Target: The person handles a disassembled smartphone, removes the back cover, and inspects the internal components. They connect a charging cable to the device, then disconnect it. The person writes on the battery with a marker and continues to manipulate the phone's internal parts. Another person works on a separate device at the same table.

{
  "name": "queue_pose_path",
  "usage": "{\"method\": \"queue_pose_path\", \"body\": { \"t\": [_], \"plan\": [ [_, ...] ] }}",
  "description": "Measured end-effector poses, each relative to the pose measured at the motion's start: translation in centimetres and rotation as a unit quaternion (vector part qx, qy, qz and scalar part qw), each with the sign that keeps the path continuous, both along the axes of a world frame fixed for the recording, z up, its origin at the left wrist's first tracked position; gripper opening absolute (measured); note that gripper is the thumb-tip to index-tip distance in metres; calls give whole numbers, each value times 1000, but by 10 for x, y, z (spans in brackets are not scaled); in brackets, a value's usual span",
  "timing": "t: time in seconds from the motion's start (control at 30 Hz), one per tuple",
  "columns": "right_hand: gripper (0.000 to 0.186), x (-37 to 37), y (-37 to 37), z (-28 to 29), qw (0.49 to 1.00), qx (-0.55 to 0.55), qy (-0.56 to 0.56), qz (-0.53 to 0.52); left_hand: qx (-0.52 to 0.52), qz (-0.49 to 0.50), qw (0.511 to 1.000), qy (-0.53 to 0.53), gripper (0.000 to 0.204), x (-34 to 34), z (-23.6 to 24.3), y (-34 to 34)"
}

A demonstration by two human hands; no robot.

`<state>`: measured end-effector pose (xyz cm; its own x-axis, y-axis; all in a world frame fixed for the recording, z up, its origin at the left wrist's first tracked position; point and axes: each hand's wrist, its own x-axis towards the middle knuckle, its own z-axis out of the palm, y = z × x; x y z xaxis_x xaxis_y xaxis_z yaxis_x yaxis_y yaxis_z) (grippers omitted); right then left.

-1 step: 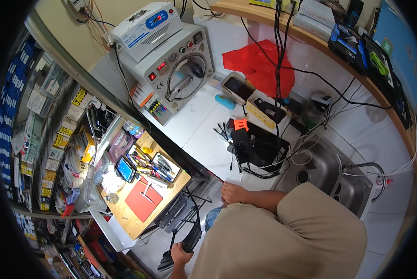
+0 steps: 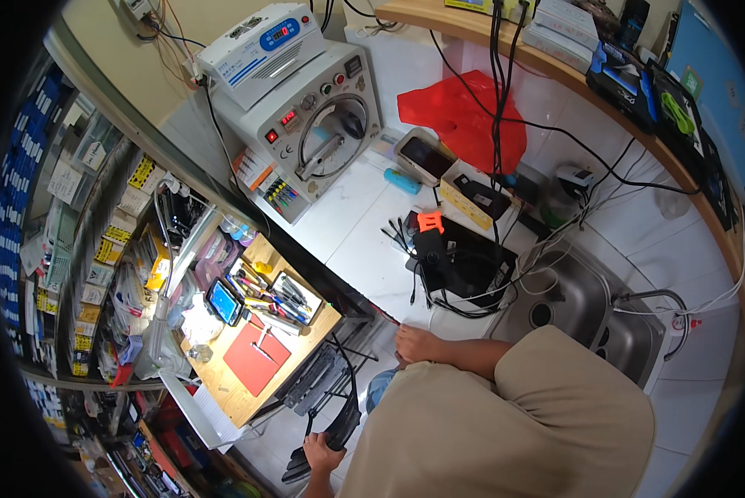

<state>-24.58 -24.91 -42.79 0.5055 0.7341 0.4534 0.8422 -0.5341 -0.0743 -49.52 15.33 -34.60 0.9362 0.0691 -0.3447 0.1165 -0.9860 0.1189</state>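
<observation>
At the lower edge my left hand [image 2: 323,454] is closed over the top of the backrest of a black folding chair [image 2: 345,425]. My right hand [image 2: 418,343] is bent in front of my beige shirt, its fingers curled beside the front edge of the white tiled counter [image 2: 339,249]; what lies inside the curl, if anything, is hidden. Beyond the chair stands a small wooden table [image 2: 231,403]. On it are a red mat [image 2: 254,365] with a slim metal tool [image 2: 263,352], a device with a lit blue screen [image 2: 224,302], and several pens and screwdrivers [image 2: 289,295].
A grey machine [image 2: 310,104] with a round door stands on the counter. To the right are tangled black cables [image 2: 468,305], a red plastic bag [image 2: 464,116] and a steel sink [image 2: 576,282]. Shelves of small boxes [image 2: 111,249] fill the left; a wooden shelf [image 2: 555,70] runs above.
</observation>
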Motion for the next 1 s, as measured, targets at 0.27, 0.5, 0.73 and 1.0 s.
{"method": "queue_pose_path", "body": {
  "t": [0.27,0.5,0.73,1.0],
  "plan": [
    [14,10,-3,5,999,-4,-34,-7,-37,67,992,97,60,21,5,-5],
    [11,18,1,40,967,15,251,32,-35,60,994,89,58,20,10,-8],
    [21,75,-73,73,834,339,227,-370,-29,58,994,87,56,21,9,-7],
    [40,121,-137,52,672,304,452,-501,-16,37,986,162,64,37,15,-16]
  ]
}}
